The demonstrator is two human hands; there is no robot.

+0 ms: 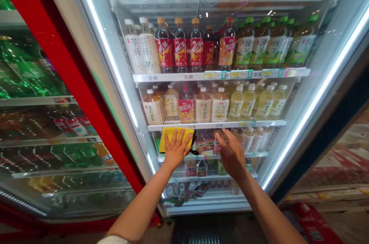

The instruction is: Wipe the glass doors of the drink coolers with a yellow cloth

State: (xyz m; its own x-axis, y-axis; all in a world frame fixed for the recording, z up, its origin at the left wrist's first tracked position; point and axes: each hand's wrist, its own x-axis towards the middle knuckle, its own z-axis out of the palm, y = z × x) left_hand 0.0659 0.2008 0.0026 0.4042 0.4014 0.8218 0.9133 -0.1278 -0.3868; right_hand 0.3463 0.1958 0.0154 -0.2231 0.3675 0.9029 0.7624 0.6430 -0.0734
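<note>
My left hand (174,148) lies spread on a folded yellow cloth (164,138), which it presses flat against the glass front of a lit drinks fridge. A black loop (194,152) sticks out at the cloth's right side. To the right, my right hand (233,155) is raised at the same height with its fingers apart and slightly bent, holding nothing. Whether its fingertips touch the glass, I cannot tell. Behind both hands, bottled drinks (204,142) stand on a lower shelf, partly hidden by the cloth and my fingers.
Upper shelves hold red-labelled tea bottles (180,48), green-capped bottles (261,44) and pale-labelled bottles (203,105). Left stands a red-framed fridge (95,117) with green bottles. A red object (313,223) lies low at the right, beside blurred stacked goods (340,159).
</note>
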